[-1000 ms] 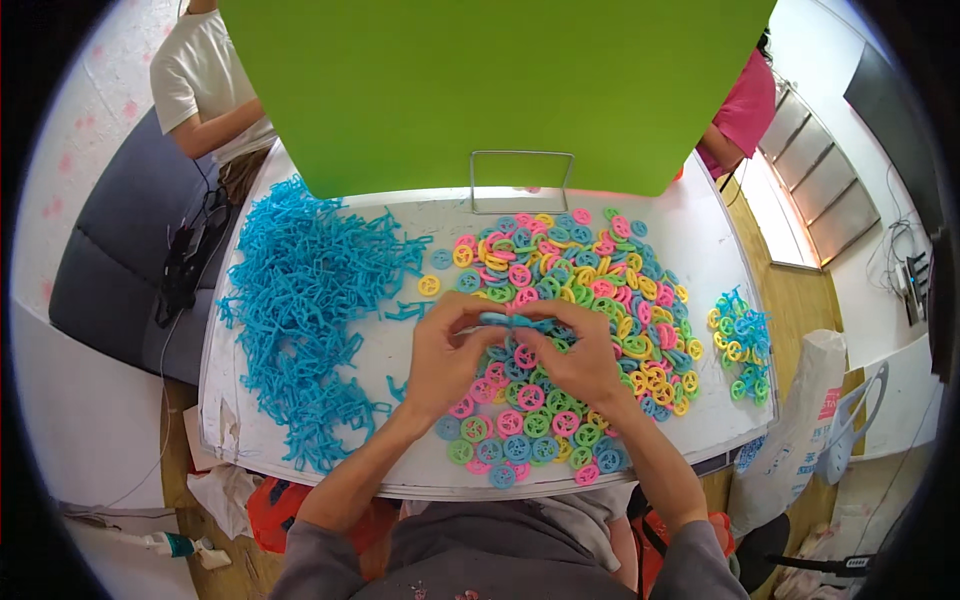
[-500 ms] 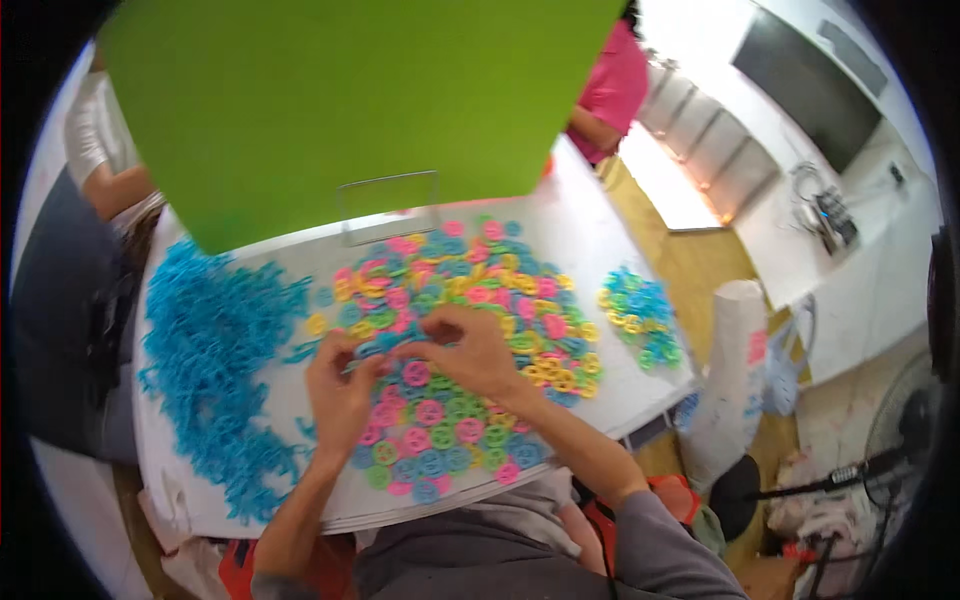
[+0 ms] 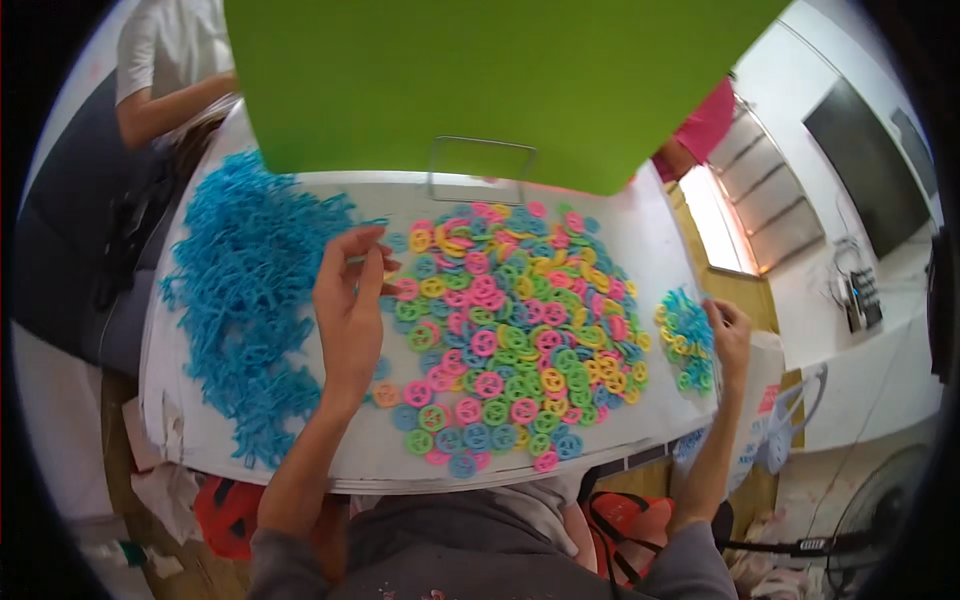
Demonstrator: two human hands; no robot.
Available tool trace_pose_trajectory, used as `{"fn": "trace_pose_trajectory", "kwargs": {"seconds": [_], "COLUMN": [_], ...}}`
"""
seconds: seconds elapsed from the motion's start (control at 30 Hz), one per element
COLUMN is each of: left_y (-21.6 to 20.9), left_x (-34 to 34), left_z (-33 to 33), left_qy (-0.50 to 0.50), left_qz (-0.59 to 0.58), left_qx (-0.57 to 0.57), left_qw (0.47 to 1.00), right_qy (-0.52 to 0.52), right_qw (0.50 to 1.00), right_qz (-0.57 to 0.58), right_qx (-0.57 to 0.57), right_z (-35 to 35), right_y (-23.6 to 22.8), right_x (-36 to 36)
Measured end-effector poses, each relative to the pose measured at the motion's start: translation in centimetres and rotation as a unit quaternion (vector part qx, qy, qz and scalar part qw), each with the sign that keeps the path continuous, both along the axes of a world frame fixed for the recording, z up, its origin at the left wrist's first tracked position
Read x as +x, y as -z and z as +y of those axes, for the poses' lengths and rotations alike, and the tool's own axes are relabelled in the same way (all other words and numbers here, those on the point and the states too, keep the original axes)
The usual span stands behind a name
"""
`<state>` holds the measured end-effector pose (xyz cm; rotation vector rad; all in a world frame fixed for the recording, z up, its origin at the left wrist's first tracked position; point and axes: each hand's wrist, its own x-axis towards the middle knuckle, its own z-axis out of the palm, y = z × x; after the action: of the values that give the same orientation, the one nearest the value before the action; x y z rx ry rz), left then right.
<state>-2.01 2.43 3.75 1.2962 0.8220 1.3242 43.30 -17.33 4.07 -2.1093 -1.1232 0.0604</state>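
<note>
**Plastic in three heaps, and the hands far apart**

Big green board (image 3: 480,90) first, filling the far side and standing over the far edge of the white table (image 3: 643,250). On that table, two great spreads! Right of the middle it's the ring heap (image 3: 520,330), small spoked wheels in pink, yellow, green and blue, many flat, some tipped on edge. To its left, the blue heap (image 3: 240,300) of tangled links, drawn out long from the far side to the near.

Containers now: a tall white sack (image 3: 757,410) is up beside the table's right side, and what's in it can't be seen. Down under the near edge sits a red bag (image 3: 225,515), contents hidden too.

Here's the key spot: the mixed cluster (image 3: 686,345), blue links in among yellow and green rings, by the table's right edge. Its long axis runs far to near, and it lies immediately left of the right hand (image 3: 730,335), easily the nearer of the two. Those fingers are curled in at the cluster's outer edge; whether they pinch a piece, I can't tell.

Well across from it, the left hand (image 3: 352,285) is up between the two big heaps, fingers bent loosely toward the rings, thumb close to the forefinger. No piece shows clearly in that grip, and I can't say it's empty.
</note>
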Motion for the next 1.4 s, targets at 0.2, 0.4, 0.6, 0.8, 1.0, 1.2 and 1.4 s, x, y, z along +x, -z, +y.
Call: {"fn": "trace_pose_trajectory", "kwargs": {"seconds": [0.2, 0.4, 0.6, 0.8, 1.0, 1.2, 1.4], "left_y": [0.6, 2.1, 1.7, -0.1, 0.7, 1.3, 1.5], "left_x": [-5.9, -6.0, -5.6, -1.2, 1.2, 1.9, 2.0], "left_z": [3.4, 3.1, 3.1, 0.8, -1.5, -1.7, -2.0], "left_qy": [-0.213, -0.070, -0.076, -0.039, 0.032, -0.012, -0.009], "left_qz": [0.484, 0.554, 0.576, 0.289, 0.297, 0.268, 0.257], "left_qx": [0.219, 0.182, 0.192, 0.214, 0.280, 0.331, 0.339], "left_qw": [0.820, 0.810, 0.791, 0.932, 0.912, 0.905, 0.905], "right_qy": [0.009, -0.010, -0.250, -0.349, -0.304, -0.258, -0.309], "right_qw": [0.958, 0.992, 0.937, 0.889, 0.885, 0.880, 0.899], "right_qz": [-0.260, -0.092, 0.188, 0.276, 0.320, 0.378, 0.291], "right_qx": [-0.121, 0.087, 0.158, 0.111, 0.145, 0.130, 0.110], "right_z": [0.4, 6.5, 12.9, 12.7, 12.3, 12.2, 12.3], "right_y": [0.8, -3.4, -2.6, -1.0, 1.1, 1.5, 2.2], "right_x": [3.7, -5.6, -18.6, -27.0, -27.6, -27.2, -26.4]}}
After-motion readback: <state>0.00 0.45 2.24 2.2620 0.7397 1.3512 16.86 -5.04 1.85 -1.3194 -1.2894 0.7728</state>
